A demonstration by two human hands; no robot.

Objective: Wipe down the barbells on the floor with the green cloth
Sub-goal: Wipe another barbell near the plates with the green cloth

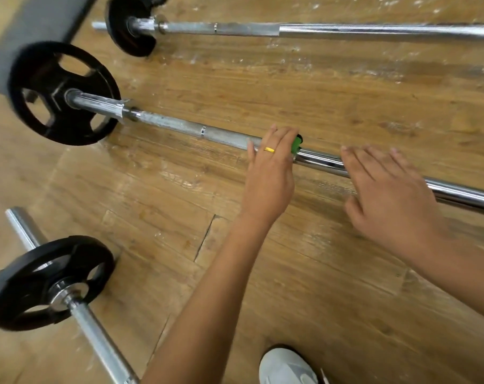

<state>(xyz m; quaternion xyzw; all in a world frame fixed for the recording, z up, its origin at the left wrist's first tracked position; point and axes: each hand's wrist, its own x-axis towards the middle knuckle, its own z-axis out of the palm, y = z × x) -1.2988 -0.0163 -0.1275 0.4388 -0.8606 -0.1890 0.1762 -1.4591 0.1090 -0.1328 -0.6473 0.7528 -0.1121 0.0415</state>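
The left hand (271, 164) lies flat over the green cloth (297, 144) and presses it down on the middle barbell (180, 126). Its fingers look straight, not curled round the bar. It has a gold ring (269, 149) on one finger. Only a small bit of the cloth peeks out on the right side of the hand.

The right hand (387, 189) is just to the right. It is open, with its fingers spread out over the same bar, and it holds nothing. I cannot tell if it touches the bar or is just above it.

The cloth sits about halfway along the part of the bar we can see. The bar to its right looks smooth and shiny. The rough part to its left, going to the black plate (63, 92), looks dull with white specks. So I think this bar is only partly wiped.

The far barbell (290, 29) and the near barbell (96, 336) lie on the wooden floor (263, 79) with no hand or cloth on them. I cannot tell if they are clean, so they may be left to do.

A white shoe (288, 367) is at the near edge.
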